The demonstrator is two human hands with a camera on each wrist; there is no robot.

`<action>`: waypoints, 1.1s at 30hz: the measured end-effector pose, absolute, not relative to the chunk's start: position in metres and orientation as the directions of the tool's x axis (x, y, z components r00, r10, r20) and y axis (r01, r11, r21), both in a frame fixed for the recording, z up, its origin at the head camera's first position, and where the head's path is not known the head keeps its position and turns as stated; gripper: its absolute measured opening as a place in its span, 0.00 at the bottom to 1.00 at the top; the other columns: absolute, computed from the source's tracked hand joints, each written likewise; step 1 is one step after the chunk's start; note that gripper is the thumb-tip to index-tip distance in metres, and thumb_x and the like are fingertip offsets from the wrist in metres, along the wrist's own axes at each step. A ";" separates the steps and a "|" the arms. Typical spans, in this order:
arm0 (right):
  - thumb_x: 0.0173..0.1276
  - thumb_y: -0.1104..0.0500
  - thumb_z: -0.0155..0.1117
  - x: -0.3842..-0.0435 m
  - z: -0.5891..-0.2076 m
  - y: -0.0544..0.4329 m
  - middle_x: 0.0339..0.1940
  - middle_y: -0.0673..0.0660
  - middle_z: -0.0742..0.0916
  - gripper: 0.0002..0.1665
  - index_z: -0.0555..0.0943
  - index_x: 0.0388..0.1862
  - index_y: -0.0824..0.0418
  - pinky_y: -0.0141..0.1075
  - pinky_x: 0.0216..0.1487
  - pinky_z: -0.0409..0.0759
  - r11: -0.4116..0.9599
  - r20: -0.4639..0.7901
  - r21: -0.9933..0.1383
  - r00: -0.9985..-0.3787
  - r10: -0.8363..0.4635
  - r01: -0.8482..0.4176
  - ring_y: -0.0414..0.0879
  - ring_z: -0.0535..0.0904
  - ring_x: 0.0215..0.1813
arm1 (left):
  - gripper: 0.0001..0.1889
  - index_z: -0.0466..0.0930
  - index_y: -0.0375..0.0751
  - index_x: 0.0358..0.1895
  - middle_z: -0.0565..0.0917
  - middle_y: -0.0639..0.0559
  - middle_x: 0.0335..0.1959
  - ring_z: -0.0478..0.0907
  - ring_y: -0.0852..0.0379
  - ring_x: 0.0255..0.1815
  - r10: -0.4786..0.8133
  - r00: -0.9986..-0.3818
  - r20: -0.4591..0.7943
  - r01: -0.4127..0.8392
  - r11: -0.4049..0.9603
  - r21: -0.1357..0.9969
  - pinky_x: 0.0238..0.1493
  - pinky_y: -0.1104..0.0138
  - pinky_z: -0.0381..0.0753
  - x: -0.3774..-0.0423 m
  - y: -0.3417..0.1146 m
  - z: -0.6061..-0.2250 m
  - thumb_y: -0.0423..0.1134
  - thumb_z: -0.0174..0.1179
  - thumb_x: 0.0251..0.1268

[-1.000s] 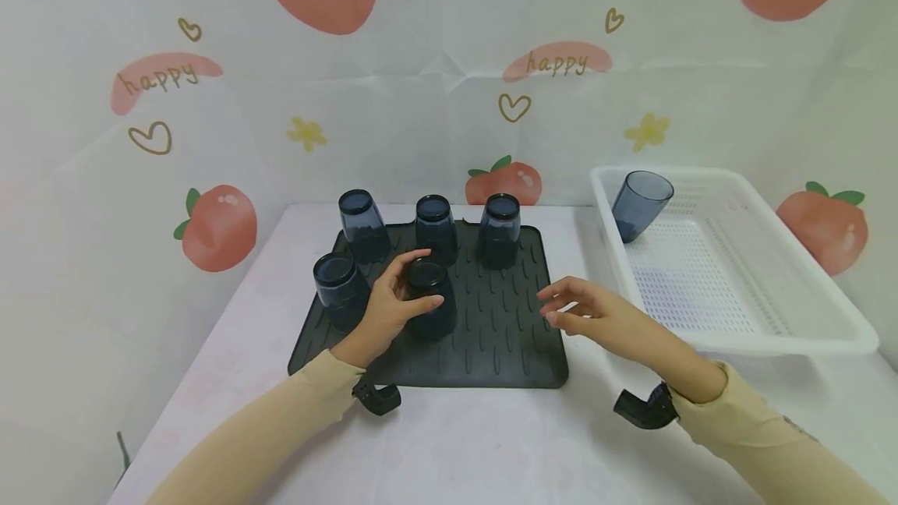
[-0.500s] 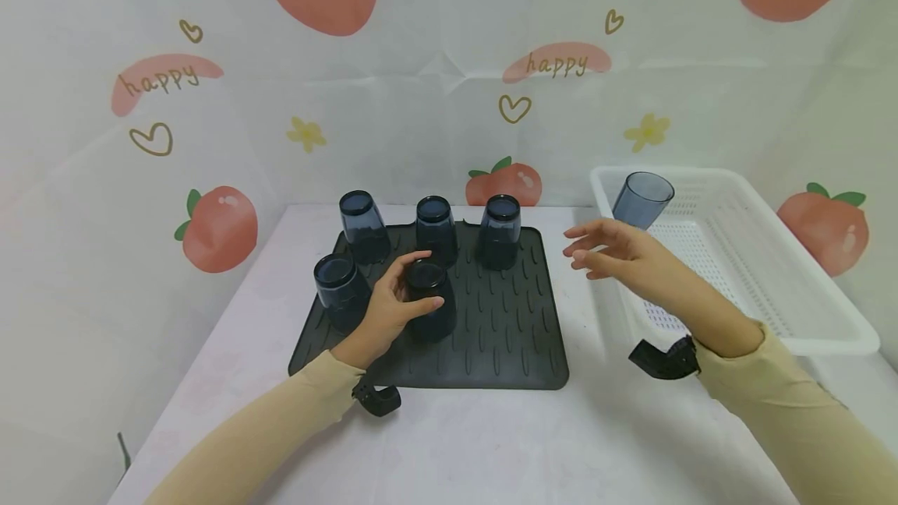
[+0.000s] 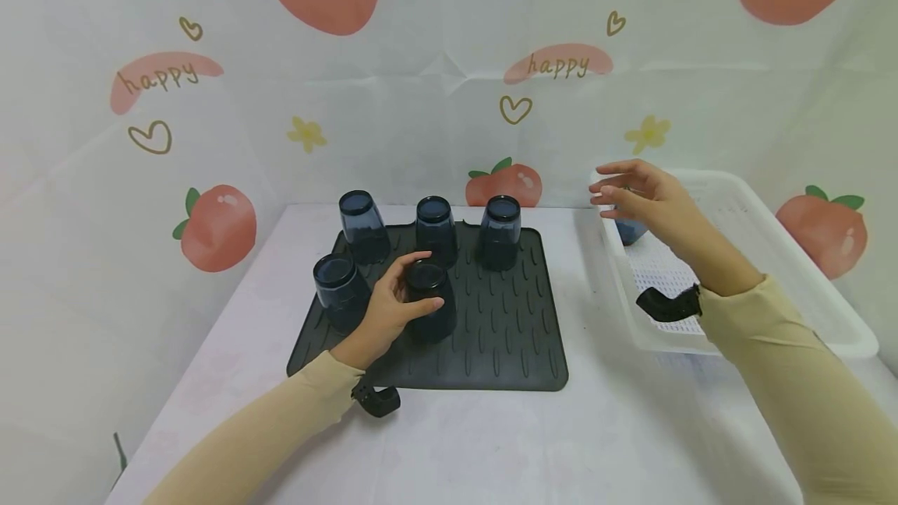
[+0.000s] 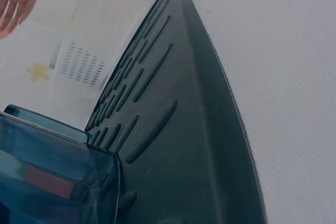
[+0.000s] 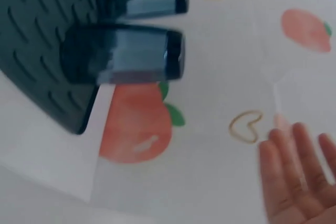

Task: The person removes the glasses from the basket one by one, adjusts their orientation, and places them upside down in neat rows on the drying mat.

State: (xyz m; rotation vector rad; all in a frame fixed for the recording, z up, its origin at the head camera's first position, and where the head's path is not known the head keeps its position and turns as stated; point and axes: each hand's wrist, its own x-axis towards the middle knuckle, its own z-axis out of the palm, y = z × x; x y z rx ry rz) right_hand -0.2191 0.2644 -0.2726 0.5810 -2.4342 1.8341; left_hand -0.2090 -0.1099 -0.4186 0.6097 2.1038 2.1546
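Observation:
In the head view, my left hand [image 3: 382, 316] grips an upside-down blue drinking glass [image 3: 436, 324], thumb on the near side and fingers behind it. That glass stands on a black ribbed drying mat [image 3: 501, 341]. My right hand [image 3: 648, 192] hovers over the left wall of a white plastic basket [image 3: 835, 343], fingers loosely extended and holding nothing. Just below it, partly hidden by the hand, a blue glass [image 3: 630, 232] leans inside the basket. The right wrist view shows the right hand's fingers [image 5: 296, 171] spread apart.
Several more blue glasses stand upside down on the mat: one front left [image 3: 341, 294], three in a back row, with the rightmost glass [image 3: 500, 234] near the mat's back right corner. A white cloth [image 3: 491, 443] covers the table, and a printed backdrop hangs behind.
My right hand has risen and moved back and right, from beside the mat to above the basket's glass, which it now mostly covers. The left hand stays on its glass.

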 end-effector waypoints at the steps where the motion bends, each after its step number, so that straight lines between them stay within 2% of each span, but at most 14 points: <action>1: 0.73 0.65 0.56 -0.222 -0.274 0.265 0.45 0.45 0.85 0.15 0.75 0.56 0.54 0.26 0.45 0.82 0.174 0.279 -0.928 -0.924 -0.262 -0.330 0.34 0.84 0.47 | 0.39 0.64 0.46 0.69 0.69 0.41 0.64 0.73 0.59 0.61 0.319 -0.919 0.231 0.224 -0.060 0.973 0.61 0.74 0.73 -0.209 -0.110 -0.419 0.25 0.69 0.53; 5: 0.71 0.68 0.56 -0.235 -0.276 0.269 0.45 0.49 0.85 0.15 0.76 0.55 0.56 0.26 0.46 0.82 -0.022 0.357 -0.932 -0.909 -0.214 -0.361 0.38 0.84 0.48 | 0.39 0.65 0.46 0.69 0.69 0.42 0.64 0.73 0.59 0.61 0.320 -0.919 0.231 0.222 -0.064 0.973 0.61 0.74 0.73 -0.209 -0.111 -0.418 0.26 0.69 0.52; 11: 0.69 0.68 0.59 -0.259 -0.283 0.278 0.44 0.49 0.84 0.16 0.75 0.55 0.59 0.24 0.45 0.81 -0.061 0.428 -0.903 -0.903 -0.041 -0.425 0.39 0.83 0.47 | 0.39 0.65 0.45 0.69 0.70 0.42 0.63 0.73 0.58 0.60 0.322 -0.918 0.231 0.217 -0.080 0.973 0.59 0.73 0.75 -0.210 -0.111 -0.418 0.26 0.69 0.52; 17: 0.68 0.69 0.60 -0.283 -0.298 0.292 0.42 0.49 0.84 0.17 0.75 0.54 0.59 0.23 0.43 0.81 -0.121 0.465 -0.866 -0.870 0.164 -0.486 0.39 0.82 0.43 | 0.39 0.65 0.45 0.69 0.70 0.42 0.63 0.73 0.59 0.59 0.321 -0.918 0.233 0.223 -0.068 0.972 0.60 0.74 0.74 -0.209 -0.111 -0.418 0.27 0.70 0.52; 21: 0.66 0.67 0.63 -0.293 -0.306 0.304 0.42 0.46 0.83 0.18 0.75 0.54 0.57 0.21 0.43 0.78 -0.042 0.440 -0.883 -0.857 0.267 -0.467 0.36 0.80 0.42 | 0.39 0.65 0.46 0.69 0.70 0.42 0.63 0.73 0.58 0.60 0.329 -0.916 0.232 0.223 -0.065 0.973 0.60 0.74 0.74 -0.210 -0.111 -0.417 0.28 0.70 0.52; 25: 0.68 0.61 0.63 -0.302 -0.312 0.318 0.45 0.42 0.81 0.24 0.72 0.61 0.58 0.23 0.48 0.73 0.131 0.376 -0.926 -0.875 0.304 -0.353 0.36 0.77 0.49 | 0.39 0.65 0.46 0.69 0.70 0.42 0.63 0.73 0.58 0.60 0.328 -0.916 0.230 0.218 -0.071 0.973 0.60 0.74 0.74 -0.210 -0.110 -0.418 0.28 0.70 0.52; 29: 0.70 0.51 0.61 -0.307 -0.318 0.329 0.60 0.49 0.77 0.35 0.62 0.72 0.58 0.32 0.65 0.67 0.331 0.287 -0.926 -0.910 0.300 -0.183 0.44 0.69 0.66 | 0.39 0.65 0.45 0.69 0.69 0.41 0.64 0.73 0.59 0.60 0.327 -0.916 0.230 0.220 -0.069 0.973 0.61 0.74 0.73 -0.210 -0.110 -0.417 0.28 0.70 0.51; 33: 0.68 0.45 0.62 -0.309 -0.322 0.337 0.76 0.60 0.63 0.46 0.53 0.77 0.58 0.42 0.76 0.55 0.391 0.189 -0.918 -0.938 0.290 -0.065 0.47 0.52 0.78 | 0.39 0.64 0.44 0.69 0.69 0.39 0.64 0.72 0.59 0.61 0.324 -0.917 0.233 0.224 -0.064 0.972 0.63 0.75 0.71 -0.209 -0.110 -0.416 0.27 0.70 0.51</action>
